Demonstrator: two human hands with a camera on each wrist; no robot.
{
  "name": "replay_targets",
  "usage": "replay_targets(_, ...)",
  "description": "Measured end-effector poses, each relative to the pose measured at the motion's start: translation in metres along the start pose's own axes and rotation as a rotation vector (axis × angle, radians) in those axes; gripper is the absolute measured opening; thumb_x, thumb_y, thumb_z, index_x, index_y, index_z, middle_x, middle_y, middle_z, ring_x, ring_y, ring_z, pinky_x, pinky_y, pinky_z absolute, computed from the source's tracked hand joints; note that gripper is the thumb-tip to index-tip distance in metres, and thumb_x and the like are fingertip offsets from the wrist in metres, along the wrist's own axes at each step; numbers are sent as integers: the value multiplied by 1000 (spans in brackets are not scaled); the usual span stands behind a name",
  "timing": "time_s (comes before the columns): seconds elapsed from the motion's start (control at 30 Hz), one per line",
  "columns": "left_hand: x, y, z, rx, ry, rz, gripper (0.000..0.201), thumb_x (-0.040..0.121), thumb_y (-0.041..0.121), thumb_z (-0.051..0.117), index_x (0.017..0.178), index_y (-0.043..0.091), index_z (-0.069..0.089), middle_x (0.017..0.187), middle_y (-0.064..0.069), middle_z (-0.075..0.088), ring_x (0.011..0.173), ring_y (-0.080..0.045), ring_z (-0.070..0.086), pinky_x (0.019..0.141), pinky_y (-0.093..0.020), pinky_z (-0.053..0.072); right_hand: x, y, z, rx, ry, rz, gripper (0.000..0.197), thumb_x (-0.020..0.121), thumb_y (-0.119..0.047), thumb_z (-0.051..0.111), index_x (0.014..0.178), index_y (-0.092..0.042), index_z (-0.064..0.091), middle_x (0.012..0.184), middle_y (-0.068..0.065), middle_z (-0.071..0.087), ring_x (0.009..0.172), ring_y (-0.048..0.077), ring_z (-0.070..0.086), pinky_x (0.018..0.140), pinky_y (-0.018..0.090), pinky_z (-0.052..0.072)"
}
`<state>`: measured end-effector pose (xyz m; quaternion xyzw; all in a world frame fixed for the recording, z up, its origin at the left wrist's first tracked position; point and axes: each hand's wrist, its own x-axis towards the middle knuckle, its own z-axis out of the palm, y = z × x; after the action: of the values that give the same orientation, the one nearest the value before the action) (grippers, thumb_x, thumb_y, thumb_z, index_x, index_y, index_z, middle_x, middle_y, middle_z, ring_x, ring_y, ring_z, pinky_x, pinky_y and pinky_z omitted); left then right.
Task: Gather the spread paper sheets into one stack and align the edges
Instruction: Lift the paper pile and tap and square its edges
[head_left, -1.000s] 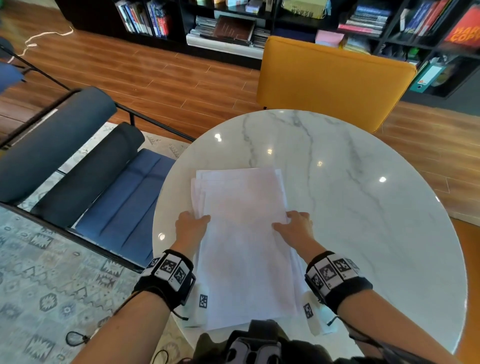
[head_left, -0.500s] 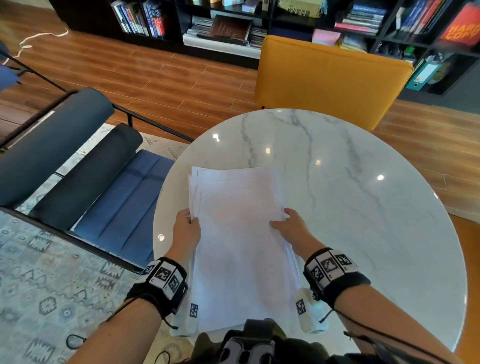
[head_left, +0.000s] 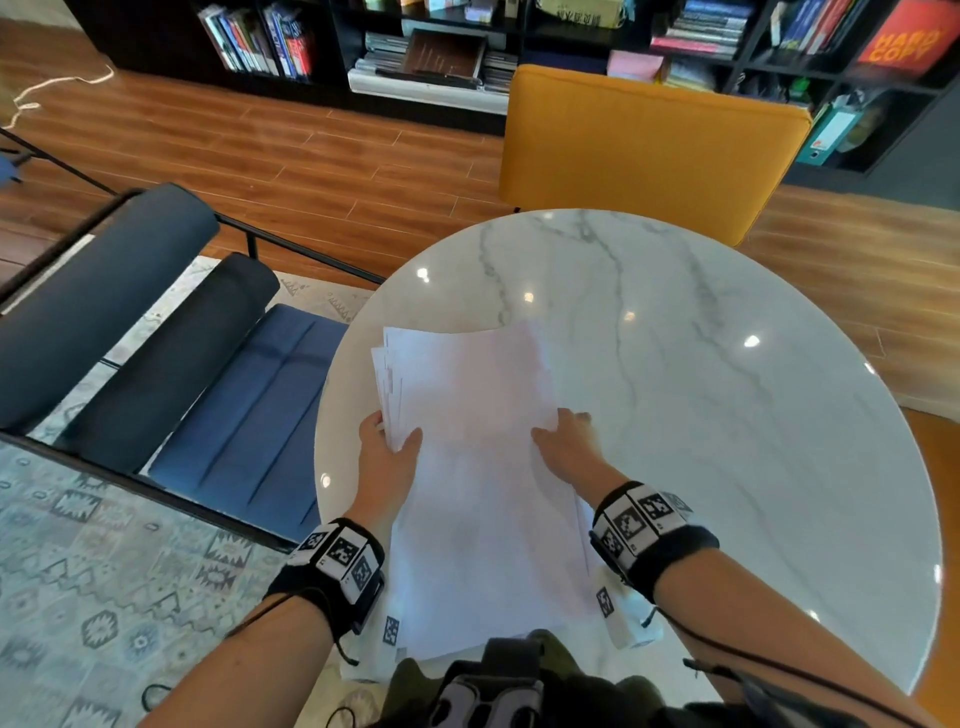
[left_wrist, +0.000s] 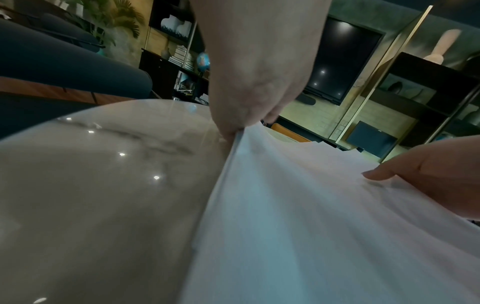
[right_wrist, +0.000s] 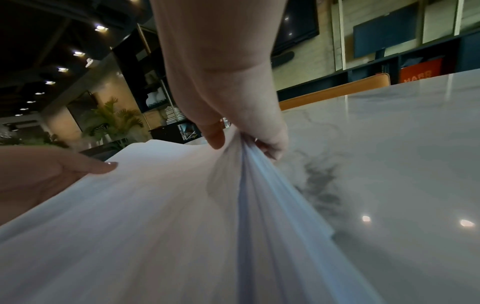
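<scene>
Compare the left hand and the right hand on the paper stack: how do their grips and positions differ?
The left hand holds the paper stack at its left edge, where the sheet edges fan unevenly; the right hand holds the right edge. The left thumb lies well onto the top sheet; the right hand sits more over the edge. Both pinch the sheets, thumb above, fingers beneath.

1. The white paper sheets (head_left: 483, 467) are lying gathered in 1 loose stack at the near left edge of the table.
2. Their far left corners are fanning out unevenly, edges not flush.
3. Both long sides are lifting off the surface, the middle sagging.
</scene>
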<state>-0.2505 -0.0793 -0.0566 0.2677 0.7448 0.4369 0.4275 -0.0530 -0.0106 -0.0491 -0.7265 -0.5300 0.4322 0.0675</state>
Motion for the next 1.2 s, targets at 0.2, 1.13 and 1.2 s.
replay_targets(0.2, -10, 22, 6, -86, -45, 170, 44, 87, -7, 51, 124, 16, 42, 101, 0, 60, 88, -18, 58, 76, -28, 45, 6, 14, -9, 446, 21, 17, 66, 80, -20, 69, 135, -7, 36, 125, 13, 55, 111, 32, 58, 91, 42, 51)
replay_targets(1.13, -98, 143, 111, -279, -53, 622, 38, 87, 14, 64, 120, 6, 47, 116, -12, 60, 106, -27, 60, 91, -31, 47, -72, 49, -182, 742, 453, -510, 47, 76, -25, 76, 114, -20, 49, 110, -4, 65, 98, 7, 65, 83, 27, 53)
replay_targets(1.2, -98, 136, 114, -249, -131, 513, 42, 87, 18, 66, 123, 7, 46, 117, -15, 60, 103, -21, 61, 94, -34, 49, -67, 61, -177, 755, 401, -450, 51, 77, -27, 75, 120, -19, 48, 115, 1, 65, 105, 16, 64, 87, 35, 53)
